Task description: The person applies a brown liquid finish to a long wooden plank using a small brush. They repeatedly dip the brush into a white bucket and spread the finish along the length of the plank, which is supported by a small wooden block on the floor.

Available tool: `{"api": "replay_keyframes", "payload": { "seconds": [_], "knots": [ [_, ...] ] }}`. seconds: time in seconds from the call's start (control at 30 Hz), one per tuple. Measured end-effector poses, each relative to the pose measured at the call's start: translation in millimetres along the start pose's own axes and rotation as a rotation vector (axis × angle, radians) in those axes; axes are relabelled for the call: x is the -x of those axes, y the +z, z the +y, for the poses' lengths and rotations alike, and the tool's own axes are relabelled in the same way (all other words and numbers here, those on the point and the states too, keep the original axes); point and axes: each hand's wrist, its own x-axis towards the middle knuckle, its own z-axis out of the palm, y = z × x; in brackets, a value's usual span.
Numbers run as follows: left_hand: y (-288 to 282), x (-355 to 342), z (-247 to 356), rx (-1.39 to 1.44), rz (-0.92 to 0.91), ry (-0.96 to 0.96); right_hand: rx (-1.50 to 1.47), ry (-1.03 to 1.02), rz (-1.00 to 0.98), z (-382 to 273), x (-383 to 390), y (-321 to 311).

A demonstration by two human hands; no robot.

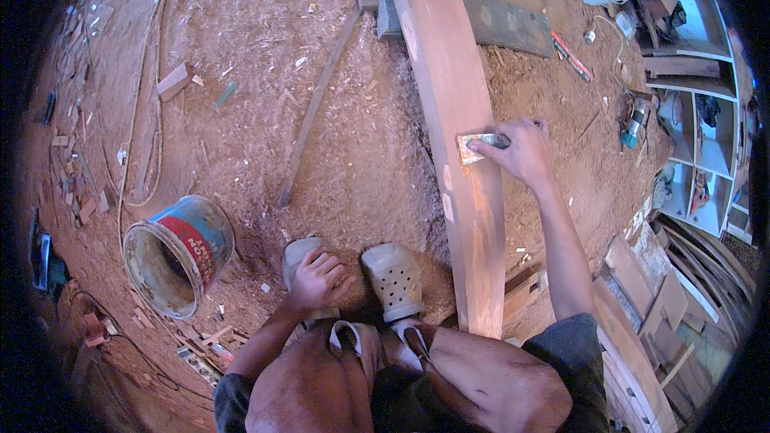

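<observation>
My right hand grips a putty knife, its wide blade smeared with pale and orange filler. The blade lies against the top face of a long wooden plank, which runs away from me and curves in this view. Orange-brown filler streaks mark the wood just nearer to me than the blade. Over my left clog, my left hand is loosely closed with its fingers curled; no object shows in it, and the palm is hidden.
A dark timber block supports the plank's far part. An open paint bucket lies tilted at the left, near a hose. A thin stick lies on the chip-strewn ground. White shelving and scrap boards are at the right.
</observation>
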Motion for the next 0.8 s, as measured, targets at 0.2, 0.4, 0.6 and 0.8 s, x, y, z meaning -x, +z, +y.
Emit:
{"api": "replay_keyframes", "payload": {
  "seconds": [0.2,0.4,0.6,0.8],
  "knots": [
    [-3,-4,1,-0.012,-0.014,0.009,-0.018,0.003,-0.027,-2,-15,-7],
    [-1,-2,1,-0.020,-0.017,-0.012,-0.050,0.018,-0.019,6,-28,5],
    [-2,-1,1,-0.024,-0.036,-0.022,-0.076,0.076,-0.088,7,-44,-9],
    [-3,-3,2,-0.022,-0.043,-0.029,-0.078,0.035,-0.011,15,-55,2]
  ]
}}
